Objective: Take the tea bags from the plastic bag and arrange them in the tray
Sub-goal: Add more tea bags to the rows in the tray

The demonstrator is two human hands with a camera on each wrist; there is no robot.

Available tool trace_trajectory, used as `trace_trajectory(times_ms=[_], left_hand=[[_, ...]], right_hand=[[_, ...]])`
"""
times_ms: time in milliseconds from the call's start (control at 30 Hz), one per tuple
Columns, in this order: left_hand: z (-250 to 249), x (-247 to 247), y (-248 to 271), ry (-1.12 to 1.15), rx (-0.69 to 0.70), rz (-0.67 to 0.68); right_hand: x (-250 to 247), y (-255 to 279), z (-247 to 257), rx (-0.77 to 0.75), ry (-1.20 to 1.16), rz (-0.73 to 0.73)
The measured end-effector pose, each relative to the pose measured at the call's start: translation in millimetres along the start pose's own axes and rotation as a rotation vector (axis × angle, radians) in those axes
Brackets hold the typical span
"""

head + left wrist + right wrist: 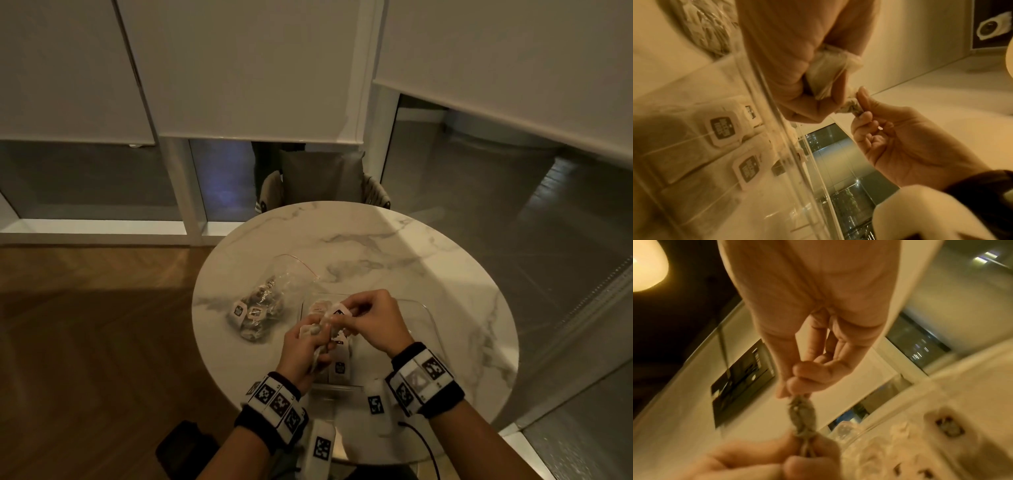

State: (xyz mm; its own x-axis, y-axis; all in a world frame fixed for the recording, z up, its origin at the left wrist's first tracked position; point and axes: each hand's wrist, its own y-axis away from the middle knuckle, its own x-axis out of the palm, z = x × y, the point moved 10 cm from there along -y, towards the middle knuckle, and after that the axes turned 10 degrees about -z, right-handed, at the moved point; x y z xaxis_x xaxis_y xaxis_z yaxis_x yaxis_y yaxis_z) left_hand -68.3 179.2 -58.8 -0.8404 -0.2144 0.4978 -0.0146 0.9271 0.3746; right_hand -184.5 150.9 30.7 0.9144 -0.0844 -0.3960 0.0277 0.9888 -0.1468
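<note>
Both hands are up over the clear tray (424, 308) on the round marble table (394, 246), and they are working one tea bag between them. The left hand (305, 349) has its fingers curled round a crumpled tea bag (826, 78), bunched in the palm. The right hand (373, 318) pinches the far end of that bag between thumb and fingertips (864, 95), with the other fingers folded loosely behind. From the right wrist view the bag (801, 415) looks twisted into a narrow rope stretched between the two grips, though that picture is blurred. A white paper tag (339, 312) sits just by the right hand's fingertips; whether it belongs to the held bag is hard to tell.

Down in the tray, along its left side, tea bags with dark-printed tags (721, 128) lie flat in a row, strings running across them. To the left of the tray, apart from it, the plastic bag (274, 284) lies on the marble with its mouth open toward the far side, and more tea bags (253, 315) are heaped in and at its near end. Beyond the table stands a chair with a grey cushion (322, 174), pulled up close to the far edge.
</note>
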Motion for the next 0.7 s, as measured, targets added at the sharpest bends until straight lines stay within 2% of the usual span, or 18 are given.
trace_trajectory(times_ms=[67, 167, 300, 433, 600, 700], left_hand=[[-0.6, -1.7, -0.1, 0.017, -0.001, -0.011], [0.2, -2.7, -0.9, 0.029, -0.005, -0.017], [1.5, -3.1, -1.4, -0.057, 0.007, 0.001], [5.9, -3.2, -3.0, -0.107, -0.003, 0.011], [4.7, 0.4, -0.1, -0.161, 0.013, 0.027], [4.7, 0.8, 0.0, -0.176, 0.013, 0.028]], right_hand=[[-4.8, -0.2, 0.1, 0.025, -0.053, -0.048], [-17.4, -2.2, 3.9, -0.005, -0.001, -0.141], [-19.9, -4.5, 12.8, -0.023, -0.011, -0.07], [-24.1, -8.5, 25.1, -0.128, 0.214, -0.081], [-19.5, -8.0, 27.1, -0.167, 0.188, 0.002], [-15.5, -8.3, 21.4, -0.16, 0.194, 0.001]])
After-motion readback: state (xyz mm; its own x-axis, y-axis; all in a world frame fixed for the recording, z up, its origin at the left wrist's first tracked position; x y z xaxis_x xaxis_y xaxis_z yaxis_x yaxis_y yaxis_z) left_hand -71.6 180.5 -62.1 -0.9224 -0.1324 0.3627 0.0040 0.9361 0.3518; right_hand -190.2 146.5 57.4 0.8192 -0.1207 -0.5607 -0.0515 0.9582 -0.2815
